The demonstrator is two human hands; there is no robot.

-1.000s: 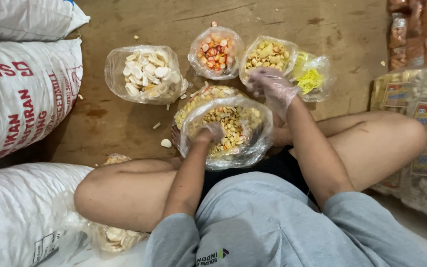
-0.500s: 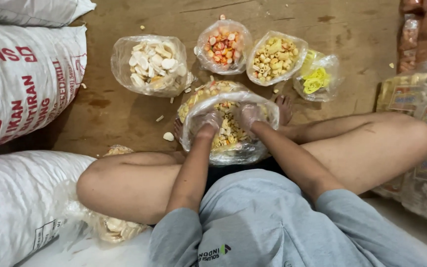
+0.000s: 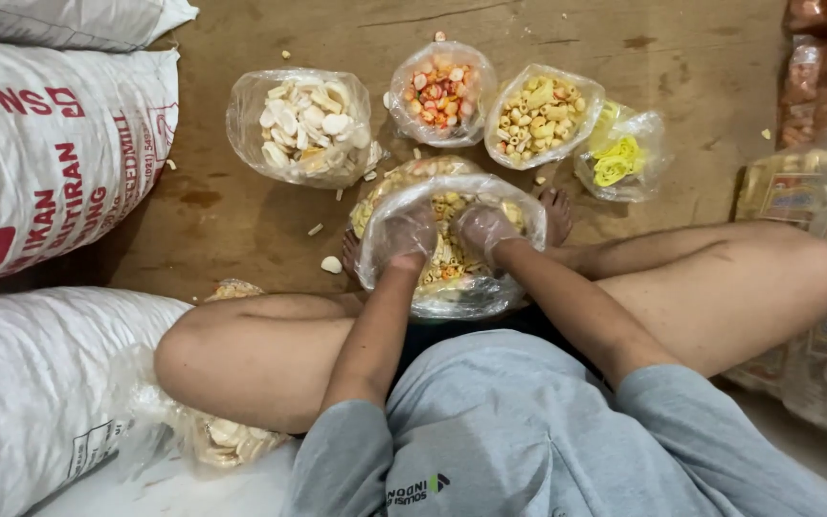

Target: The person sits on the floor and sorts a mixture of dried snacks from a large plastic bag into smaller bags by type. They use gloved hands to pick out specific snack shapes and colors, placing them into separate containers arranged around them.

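I sit cross-legged on a brown floor with a clear plastic bag of mixed yellow and orange crackers (image 3: 452, 287) between my legs. My left hand (image 3: 406, 235) and my right hand (image 3: 483, 230), both in thin clear plastic gloves, are down inside this bag among the crackers. How their fingers lie is blurred by the plastic. Behind it lies a second bag of pale crackers (image 3: 396, 182).
Further out stand open bags of white crackers (image 3: 306, 124), orange-red crackers (image 3: 439, 91), yellow crackers (image 3: 540, 113) and a small bag with yellow bands (image 3: 619, 158). Large white sacks (image 3: 45, 153) lie at the left; packed snack bags (image 3: 815, 191) are stacked at the right. A bag of crackers (image 3: 227, 440) sits under my left knee.
My right hand came back from the yellow cracker bag and went down into the middle bag beside my left hand. The view moved slightly.
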